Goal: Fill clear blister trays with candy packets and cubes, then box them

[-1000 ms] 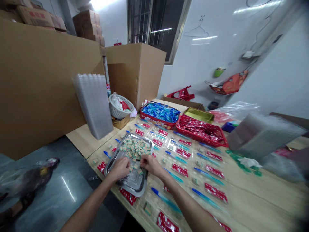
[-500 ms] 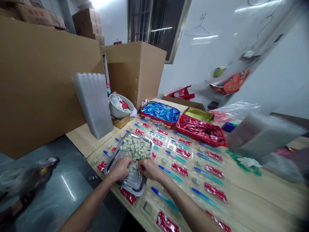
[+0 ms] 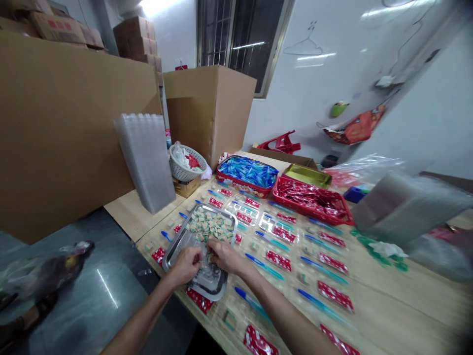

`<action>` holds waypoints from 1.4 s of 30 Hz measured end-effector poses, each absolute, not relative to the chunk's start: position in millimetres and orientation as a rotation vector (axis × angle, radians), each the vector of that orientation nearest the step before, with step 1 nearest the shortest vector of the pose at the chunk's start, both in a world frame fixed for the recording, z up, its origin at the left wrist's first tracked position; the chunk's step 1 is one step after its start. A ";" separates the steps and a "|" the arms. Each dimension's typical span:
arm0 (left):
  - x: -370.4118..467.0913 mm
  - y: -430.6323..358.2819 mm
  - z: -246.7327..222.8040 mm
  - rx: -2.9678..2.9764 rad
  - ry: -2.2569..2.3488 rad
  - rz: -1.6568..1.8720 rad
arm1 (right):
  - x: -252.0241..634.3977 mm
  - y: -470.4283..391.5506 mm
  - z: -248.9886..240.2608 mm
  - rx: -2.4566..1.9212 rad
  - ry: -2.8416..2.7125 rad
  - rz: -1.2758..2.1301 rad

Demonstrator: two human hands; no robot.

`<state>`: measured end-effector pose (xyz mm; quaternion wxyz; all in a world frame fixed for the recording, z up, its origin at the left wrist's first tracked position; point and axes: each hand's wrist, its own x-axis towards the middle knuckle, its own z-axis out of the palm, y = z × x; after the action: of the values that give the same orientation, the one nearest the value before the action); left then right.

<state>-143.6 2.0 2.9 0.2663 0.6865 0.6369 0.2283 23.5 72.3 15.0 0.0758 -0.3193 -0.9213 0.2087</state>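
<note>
- My left hand (image 3: 188, 265) is over the near half of the metal tray (image 3: 212, 292), its fingers curled in and narrow; I cannot tell whether a piece is pinched between them.
- My right hand (image 3: 224, 256) is just beside it, at the near edge of the heap, fingertips bent down and close together; whatever they may hold is hidden from me.
- The small blocks (image 3: 210, 224) lie loose and jumbled in the far half of the tray, under and beyond my fingers.
- They are little squarish pieces, pale tan with green, turned every which way.
- The tray is shiny, rectangular and round-cornered, with a flat rim; its near part shows mostly bare metal.
- It stands at the edge of the wooden table (image 3: 399, 308), beside rows of clear packs, many with a blue pen (image 3: 253, 301) and a red packet (image 3: 260, 340).
- The packets are red with white spots; I can read no words on them.
- The red tin (image 3: 247, 188) full of blue pens has printing along its side, too small to read.
- A carton (image 3: 57, 28) at upper left bears red marks that I cannot make out.
</note>
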 end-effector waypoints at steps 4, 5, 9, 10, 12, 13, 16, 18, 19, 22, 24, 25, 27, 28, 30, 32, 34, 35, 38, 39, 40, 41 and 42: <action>-136.2 3.9 -3.3 1.848 1.660 0.679 | 26.5 69.2 7.5 -0.975 -2.656 0.668; -134.2 4.8 -5.0 1.855 1.653 0.696 | 26.7 68.0 5.6 -0.977 -2.620 0.685; -129.6 6.8 -10.7 1.876 1.654 0.756 | 26.6 61.5 -1.7 -0.941 -2.513 0.777; -129.5 6.5 -11.6 1.876 1.659 0.766 | 26.6 59.6 -2.8 -0.938 -2.496 0.796; -130.2 5.1 -12.7 1.872 1.674 0.782 | 27.1 55.6 -3.0 -0.947 -2.462 0.826; -130.8 4.1 -12.9 1.868 1.680 0.787 | 27.4 53.5 -2.1 -0.955 -2.450 0.841; -131.9 1.3 -12.5 1.856 1.683 0.794 | 28.4 47.4 2.7 -0.943 -2.464 0.888; -131.3 0.2 -12.2 1.852 1.673 0.799 | 28.2 43.4 4.5 -0.925 -2.481 0.891; -130.7 0.0 -12.1 1.851 1.667 0.801 | 27.8 41.6 4.3 -0.919 -2.478 0.881; -129.0 -0.3 -12.1 1.848 1.650 0.803 | 26.2 37.0 -0.8 -0.929 -2.438 0.818; -129.4 -0.5 -11.6 1.844 1.642 0.809 | 25.5 35.1 -4.6 -0.945 -2.431 0.758; -130.3 -0.7 -10.9 1.831 1.644 0.809 | 25.3 34.5 -5.6 -0.948 -2.440 0.733; -132.7 -1.0 -8.7 1.788 1.669 0.800 | 25.0 33.8 -5.3 -0.956 -2.460 0.707; -133.8 -1.0 -7.1 1.767 1.682 0.791 | 24.9 33.5 -4.3 -0.962 -2.465 0.710; -134.8 -0.6 -4.1 1.746 1.699 0.776 | 24.2 33.3 -1.6 -0.981 -2.458 0.743; -133.7 0.4 -2.5 1.753 1.695 0.778 | 23.2 33.2 0.2 -0.985 -2.430 0.791; -131.2 2.0 -3.2 1.751 1.682 0.784 | 22.4 33.4 0.1 -0.969 -2.390 0.831; -129.9 2.9 -4.3 1.747 1.678 0.789 | 22.2 33.5 -0.5 -0.963 -2.372 0.840; -127.9 5.2 -8.2 1.724 1.686 0.805 | 22.6 34.4 -3.0 -0.987 -2.348 0.830; -127.9 5.5 -8.7 1.717 1.691 0.811 | 22.9 34.6 -3.5 -1.009 -2.349 0.826; -128.3 5.5 -8.5 1.712 1.694 0.815 | 23.2 34.8 -3.6 -1.030 -2.353 0.824; -128.6 5.1 -7.6 1.712 1.691 0.816 | 23.4 34.9 -3.3 -1.046 -2.356 0.824; -128.9 4.6 -6.1 1.715 1.676 0.814 | 23.5 34.9 -2.7 -1.057 -2.357 0.825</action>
<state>-128.9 4.6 -6.1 0.3001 0.6460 0.6314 0.3065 23.5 34.9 -2.7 0.2131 -0.3809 -0.8491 0.2974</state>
